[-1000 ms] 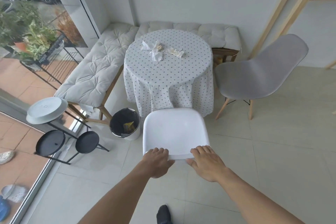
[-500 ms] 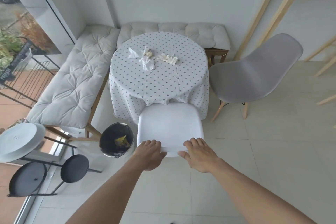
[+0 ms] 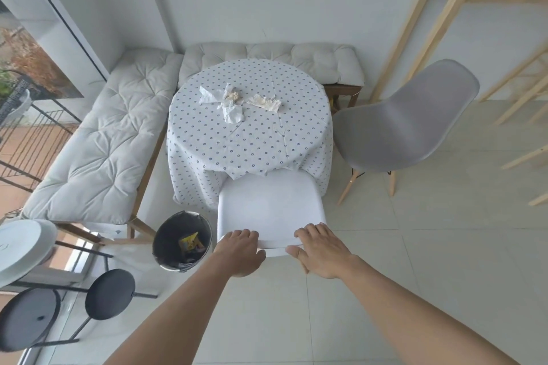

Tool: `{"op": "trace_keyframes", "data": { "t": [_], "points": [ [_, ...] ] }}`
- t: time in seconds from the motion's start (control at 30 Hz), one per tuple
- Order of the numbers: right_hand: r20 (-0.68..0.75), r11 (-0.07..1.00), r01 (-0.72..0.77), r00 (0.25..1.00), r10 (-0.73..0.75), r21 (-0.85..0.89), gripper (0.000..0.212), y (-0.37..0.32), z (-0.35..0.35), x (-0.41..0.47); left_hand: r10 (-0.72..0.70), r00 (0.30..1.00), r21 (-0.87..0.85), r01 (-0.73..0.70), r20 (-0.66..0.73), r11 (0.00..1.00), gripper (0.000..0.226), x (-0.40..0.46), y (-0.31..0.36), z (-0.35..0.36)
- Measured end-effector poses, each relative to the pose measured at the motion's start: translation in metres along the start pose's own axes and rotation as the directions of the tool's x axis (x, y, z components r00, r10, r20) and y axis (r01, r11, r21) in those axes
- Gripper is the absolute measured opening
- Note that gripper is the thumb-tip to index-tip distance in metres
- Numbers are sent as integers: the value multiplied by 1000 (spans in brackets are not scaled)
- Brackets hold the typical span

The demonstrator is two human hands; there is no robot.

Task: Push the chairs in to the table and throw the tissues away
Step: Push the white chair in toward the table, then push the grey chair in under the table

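White chair [image 3: 268,204] pushed farther under table [image 3: 249,133]

White chair [image 3: 268,204], grey chair [image 3: 406,124], white tablecloth [image 3: 249,130] with small blue dots, cream bench cushions [image 3: 103,139], black bin [image 3: 182,241].

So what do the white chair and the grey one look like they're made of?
White chair: likely moulded plastic, one smooth shell with a soft sheen. Grey chair: a similar one-piece shell, more matte, probably plastic too, on pale splayed legs that look like wood.
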State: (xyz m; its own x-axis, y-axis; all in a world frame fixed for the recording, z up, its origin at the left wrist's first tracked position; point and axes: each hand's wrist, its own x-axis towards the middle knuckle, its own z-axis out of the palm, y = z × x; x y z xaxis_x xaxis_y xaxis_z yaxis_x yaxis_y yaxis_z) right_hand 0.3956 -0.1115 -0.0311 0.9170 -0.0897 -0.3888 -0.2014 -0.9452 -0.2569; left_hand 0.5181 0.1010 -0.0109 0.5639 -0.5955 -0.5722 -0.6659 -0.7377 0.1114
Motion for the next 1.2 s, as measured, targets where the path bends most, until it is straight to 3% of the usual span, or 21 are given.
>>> {"op": "trace_keyframes", "data": {
  "t": [0.2,0.47,0.8,1.0,1.2],
  "points": [
    [21,999,-48,999,48,20,72,15,-22,-16,46,995,-75,-53,-94,996,59,-8,10,-23],
    [-59,984,-176,982,178,37,81,94,-104,-46,65,987,18,-63,-149,998,71,24,77,-99],
    [-194,957,-290,939,285,1,84,295,-214,-78,166,964,97,-148,-206,984,77,128,267,-214],
    [-200,959,-279,944,263,-56,82,436,-295,-76,107,971,18,-105,-214,994,79,201,384,-277],
    [-176,969,-218,965,196,-117,81,538,-363,-26,43,972,-26,-51,-229,998,80,283,439,-326]
  ]
}}
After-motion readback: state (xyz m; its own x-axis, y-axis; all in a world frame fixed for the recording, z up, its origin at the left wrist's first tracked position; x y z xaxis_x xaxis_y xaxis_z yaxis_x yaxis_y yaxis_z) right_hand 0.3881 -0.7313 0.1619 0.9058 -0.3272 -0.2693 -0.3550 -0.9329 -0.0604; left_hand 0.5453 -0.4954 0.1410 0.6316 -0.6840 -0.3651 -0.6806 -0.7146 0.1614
